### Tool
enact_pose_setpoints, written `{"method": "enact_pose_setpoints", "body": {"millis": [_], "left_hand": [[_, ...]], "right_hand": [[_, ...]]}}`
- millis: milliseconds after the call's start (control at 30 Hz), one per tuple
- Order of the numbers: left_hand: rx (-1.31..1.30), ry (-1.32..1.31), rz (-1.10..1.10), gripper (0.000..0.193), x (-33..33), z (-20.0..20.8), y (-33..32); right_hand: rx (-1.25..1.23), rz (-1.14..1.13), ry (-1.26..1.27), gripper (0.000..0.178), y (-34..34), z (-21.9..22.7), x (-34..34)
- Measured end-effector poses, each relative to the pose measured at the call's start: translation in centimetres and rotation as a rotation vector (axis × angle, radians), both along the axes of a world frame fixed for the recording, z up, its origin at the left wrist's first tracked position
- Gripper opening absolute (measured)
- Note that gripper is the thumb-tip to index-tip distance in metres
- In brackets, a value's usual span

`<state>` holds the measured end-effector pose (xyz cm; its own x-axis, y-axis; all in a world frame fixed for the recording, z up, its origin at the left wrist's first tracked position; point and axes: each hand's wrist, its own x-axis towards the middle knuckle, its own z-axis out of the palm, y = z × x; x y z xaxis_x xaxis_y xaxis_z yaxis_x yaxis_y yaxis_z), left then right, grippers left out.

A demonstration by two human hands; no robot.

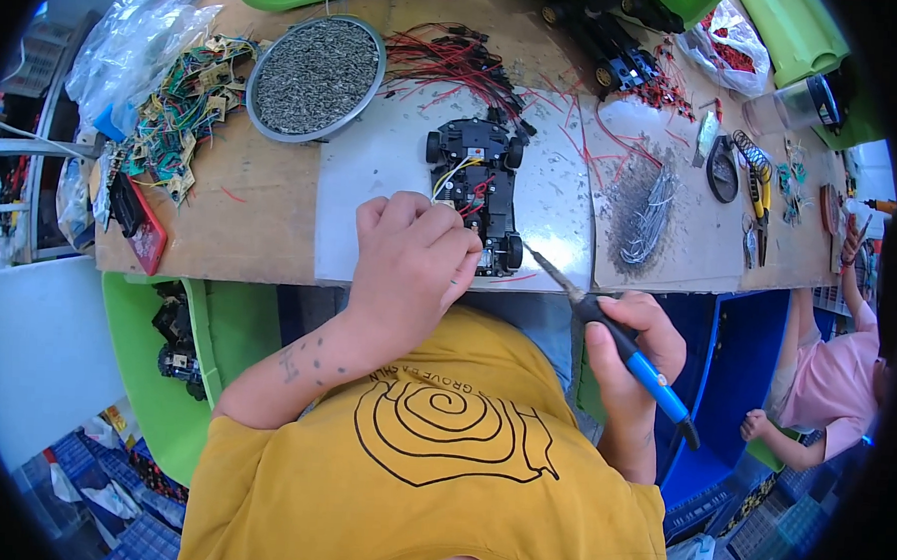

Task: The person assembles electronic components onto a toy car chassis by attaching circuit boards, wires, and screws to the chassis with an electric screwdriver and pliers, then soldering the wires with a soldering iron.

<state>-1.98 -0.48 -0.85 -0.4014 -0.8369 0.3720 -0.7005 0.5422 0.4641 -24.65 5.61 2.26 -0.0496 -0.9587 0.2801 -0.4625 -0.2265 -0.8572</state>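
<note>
A black toy car chassis (500, 207) with small wheels lies on the white work sheet, its yellow and red wires (478, 193) showing on top. My left hand (404, 263) is closed over its near left side. The fingertips pinch together beside the wires; what they hold is hidden. A soldering iron (648, 373) with a black and blue handle is held in my right hand (622, 393), thumb and fingers wrapped round it. Its thin tip points up and left, ending just right of the chassis's near right wheel, apart from it.
A round dish (364, 114) of grey bits, red wires (448, 65), wired circuit boards (191, 109) and a coil of solder wire (649, 219) surround the sheet. Pliers (762, 219) lie right. Green (149, 367) and blue bins (735, 363) stand below the table edge. Another person (829, 382) is at right.
</note>
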Motion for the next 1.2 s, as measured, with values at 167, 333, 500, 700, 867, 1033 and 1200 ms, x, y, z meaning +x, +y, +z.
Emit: {"method": "enact_pose_setpoints", "body": {"millis": [167,333,500,700,867,1033,1200], "left_hand": [[0.006,-0.079,0.030,0.015,0.1,0.6,0.2],[-0.043,-0.097,0.014,0.017,-0.1,0.4,0.4],[-0.183,-0.135,0.085,0.021,-0.6,0.2,1.0],[0.149,0.363,0.017,0.024,0.5,0.0,1.7],[0.172,0.436,-0.031,0.028,1.4,-1.1,1.3],[0.303,0.462,0.011,0.023,0.4,0.2,1.2],[0.082,0.441,-0.141,0.021,1.0,-0.7,0.5]], "right_hand": [[0.035,-0.240,-0.037,0.016,1.6,-0.7,-3.1],[0.052,-0.484,0.063,0.016,3.1,-1.1,-5.1],[0.094,-0.476,0.007,0.016,2.9,-1.1,-5.0],[0.097,-0.441,0.080,0.015,2.6,-1.8,-4.8],[0.106,-0.437,0.074,0.015,2.4,-1.8,-4.4],[0.155,-0.449,0.048,0.013,2.0,-1.8,-4.2],[0.207,-0.458,0.076,0.011,1.8,-0.7,-4.2]]}}
